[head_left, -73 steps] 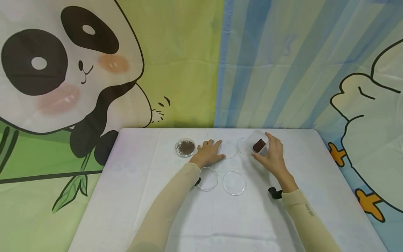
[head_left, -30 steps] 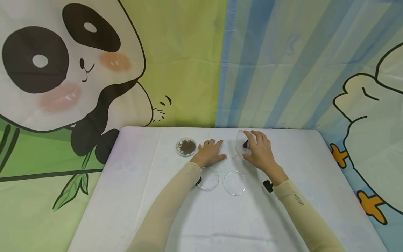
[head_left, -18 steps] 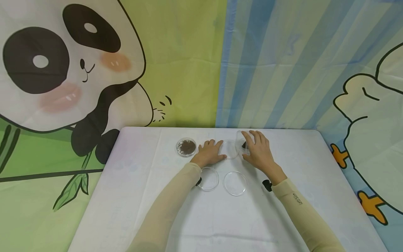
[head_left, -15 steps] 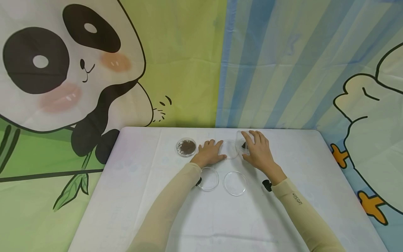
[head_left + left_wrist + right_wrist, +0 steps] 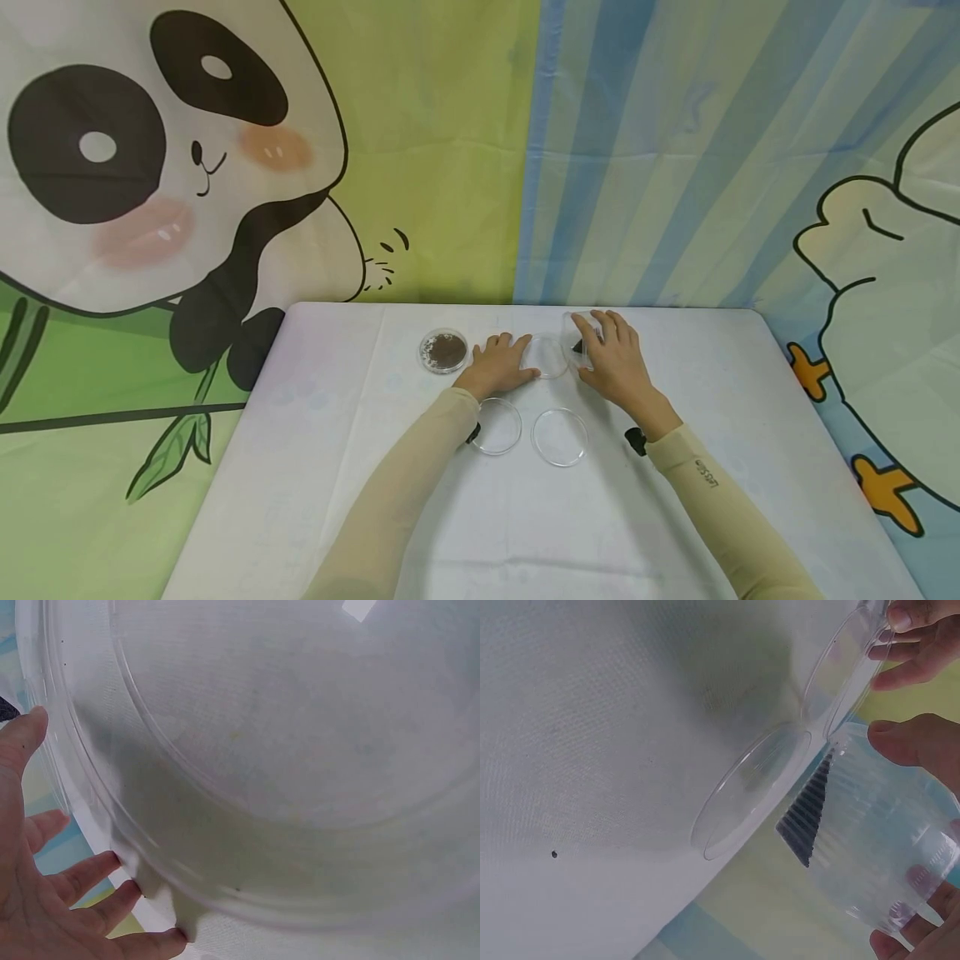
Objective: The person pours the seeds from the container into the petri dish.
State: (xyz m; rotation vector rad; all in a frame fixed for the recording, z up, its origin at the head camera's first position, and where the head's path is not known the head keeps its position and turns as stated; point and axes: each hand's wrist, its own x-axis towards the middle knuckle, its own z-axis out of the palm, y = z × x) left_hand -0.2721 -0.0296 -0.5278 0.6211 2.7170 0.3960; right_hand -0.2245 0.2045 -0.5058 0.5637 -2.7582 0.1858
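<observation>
My right hand [image 5: 617,367] grips a clear plastic cup [image 5: 900,825] with ribbed walls, thumb on one side and fingers round the other. Dark brown soil-like stuff [image 5: 808,814] lies bunched along one side of the tilted cup. A clear petri dish [image 5: 754,791] shows beside the cup in the right wrist view; in the head view the cup and hand cover it. My left hand [image 5: 497,367] rests spread on the table, its thumb and forefinger at the edge of another clear petri dish [image 5: 551,375].
A petri dish of dark brown crumbs [image 5: 444,350] stands left of my left hand. Two clear round dish parts lie nearer: a left one [image 5: 517,433] by my left wrist and a right one [image 5: 583,450]. The white-clothed table [image 5: 675,533] meets a printed backdrop at the far edge.
My right hand has moved left with the cup over the last couple of seconds. The cup's tilt has changed slightly since half a second ago. My left hand stays in place.
</observation>
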